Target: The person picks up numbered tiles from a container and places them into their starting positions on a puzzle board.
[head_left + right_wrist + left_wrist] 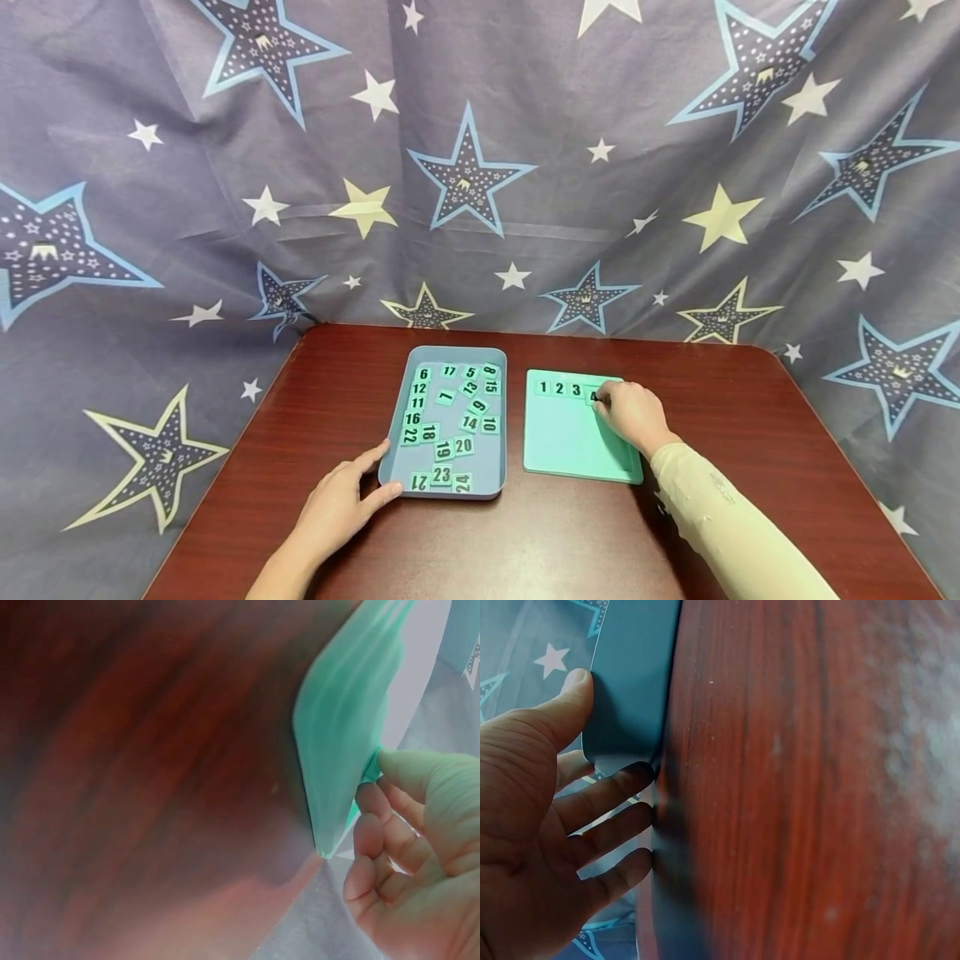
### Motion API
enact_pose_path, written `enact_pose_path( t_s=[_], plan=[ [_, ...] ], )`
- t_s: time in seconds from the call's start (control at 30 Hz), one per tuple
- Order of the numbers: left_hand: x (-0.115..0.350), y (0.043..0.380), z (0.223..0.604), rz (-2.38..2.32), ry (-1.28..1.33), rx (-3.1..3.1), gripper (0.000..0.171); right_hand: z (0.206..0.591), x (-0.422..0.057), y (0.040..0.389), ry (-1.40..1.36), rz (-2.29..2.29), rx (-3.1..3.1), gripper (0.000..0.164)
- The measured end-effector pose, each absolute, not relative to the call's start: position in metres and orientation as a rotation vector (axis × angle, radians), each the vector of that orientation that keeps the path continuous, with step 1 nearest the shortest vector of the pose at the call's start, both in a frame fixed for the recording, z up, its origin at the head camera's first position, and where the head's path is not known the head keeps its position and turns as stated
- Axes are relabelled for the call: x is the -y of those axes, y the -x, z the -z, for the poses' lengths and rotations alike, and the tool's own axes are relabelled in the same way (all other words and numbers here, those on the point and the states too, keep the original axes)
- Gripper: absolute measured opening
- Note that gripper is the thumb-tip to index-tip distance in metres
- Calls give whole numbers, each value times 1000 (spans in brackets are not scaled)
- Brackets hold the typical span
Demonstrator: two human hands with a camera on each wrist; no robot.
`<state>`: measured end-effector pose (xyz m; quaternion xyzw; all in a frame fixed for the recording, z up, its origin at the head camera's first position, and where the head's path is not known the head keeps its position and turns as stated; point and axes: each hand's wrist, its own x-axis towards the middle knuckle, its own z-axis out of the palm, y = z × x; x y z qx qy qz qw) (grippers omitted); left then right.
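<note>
A green number tile marked 4 (593, 396) is pinched between the thumb and fingers of my right hand (634, 415). It is at the top row of the green square board (573, 442), just right of tiles 1, 2 and 3 (576, 389). Part of tile 4 is covered by the fingers. In the right wrist view, the right hand (412, 832) holds the tile's edge at the board. My left hand (337, 500) rests against the near left corner of the blue-grey tray (491, 487), fingers loosely spread, thumb at its near wall.
Several loose number tiles lie in the tray at various angles, among them tile 23 (442, 474) and tile 17 (449, 371). Tray and board stand side by side on a reddish-brown wooden table (525, 550). A star-patterned cloth (570, 192) hangs behind.
</note>
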<state>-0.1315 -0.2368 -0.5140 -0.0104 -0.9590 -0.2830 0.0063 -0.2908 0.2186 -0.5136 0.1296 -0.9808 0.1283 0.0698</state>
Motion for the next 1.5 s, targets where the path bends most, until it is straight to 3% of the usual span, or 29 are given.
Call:
enact_pose_path(
  t_s=[0.67, 1.5],
  plan=[
    [238, 133, 518, 893, 28, 2996, 73, 518, -220, 300, -342, -492, 2972, 14],
    [238, 133, 517, 902, 15, 3006, 73, 497, -202, 281, -453, -614, 2938, 22]
  ],
)
